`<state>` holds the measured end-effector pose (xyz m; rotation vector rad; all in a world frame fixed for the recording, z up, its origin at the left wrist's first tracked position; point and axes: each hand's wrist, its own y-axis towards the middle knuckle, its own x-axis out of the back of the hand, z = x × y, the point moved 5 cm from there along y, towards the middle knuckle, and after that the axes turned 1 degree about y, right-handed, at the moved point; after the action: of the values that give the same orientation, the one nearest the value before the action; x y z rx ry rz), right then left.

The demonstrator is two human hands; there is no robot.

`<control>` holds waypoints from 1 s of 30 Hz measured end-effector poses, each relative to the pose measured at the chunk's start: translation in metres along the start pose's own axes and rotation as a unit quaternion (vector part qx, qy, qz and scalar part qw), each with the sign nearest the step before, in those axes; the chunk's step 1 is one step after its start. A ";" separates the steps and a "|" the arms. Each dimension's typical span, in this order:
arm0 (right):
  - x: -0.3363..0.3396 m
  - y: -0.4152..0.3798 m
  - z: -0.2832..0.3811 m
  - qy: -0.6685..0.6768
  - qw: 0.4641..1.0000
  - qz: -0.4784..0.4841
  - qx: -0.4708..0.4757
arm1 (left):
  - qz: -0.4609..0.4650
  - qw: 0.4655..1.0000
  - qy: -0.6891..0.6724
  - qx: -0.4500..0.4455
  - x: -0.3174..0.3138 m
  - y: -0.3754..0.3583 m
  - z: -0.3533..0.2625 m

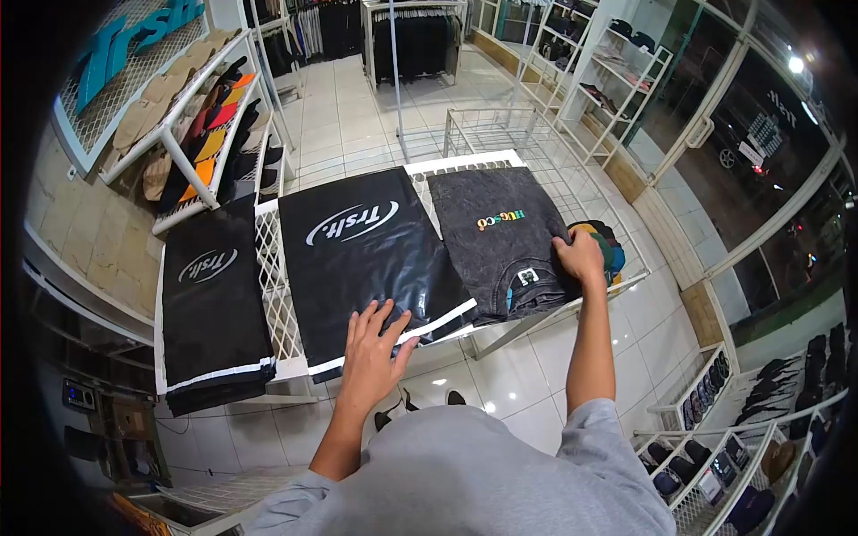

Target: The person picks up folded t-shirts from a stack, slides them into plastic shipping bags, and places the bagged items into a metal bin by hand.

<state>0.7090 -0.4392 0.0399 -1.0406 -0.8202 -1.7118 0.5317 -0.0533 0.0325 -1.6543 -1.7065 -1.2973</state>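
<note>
Glossy black plastic mailer bag lies under our flat, spread left hand; our right hand pinches the folded charcoal washed T-shirt; we should keep its folds square while sliding.

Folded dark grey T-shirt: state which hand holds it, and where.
The right hand grips the folded dark grey T-shirt at its near right edge.

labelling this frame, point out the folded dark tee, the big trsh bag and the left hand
folded dark t-shirt (496, 241), head view, chest just below the coloured print
large black Trsh. bag (357, 259), head view, plain middle below the logo
left hand (374, 344), head view, back of hand
</note>
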 end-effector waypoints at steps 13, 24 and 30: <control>0.035 -0.058 0.102 -0.088 0.920 -0.129 0.360 | -0.036 0.999 -0.010 -0.005 -0.001 0.013 -0.009; -0.018 -0.096 0.102 -0.167 0.945 -0.006 0.282 | -0.056 0.998 -0.002 -0.014 -0.011 0.034 -0.015; -0.030 -0.097 0.098 -0.164 0.934 -0.054 0.313 | -0.085 0.996 -0.012 -0.016 -0.020 0.045 -0.020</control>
<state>0.6511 -0.3107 0.0469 -0.8454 -1.5399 -1.2274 0.5715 -0.0873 0.0397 -1.5769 -1.8851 -1.3933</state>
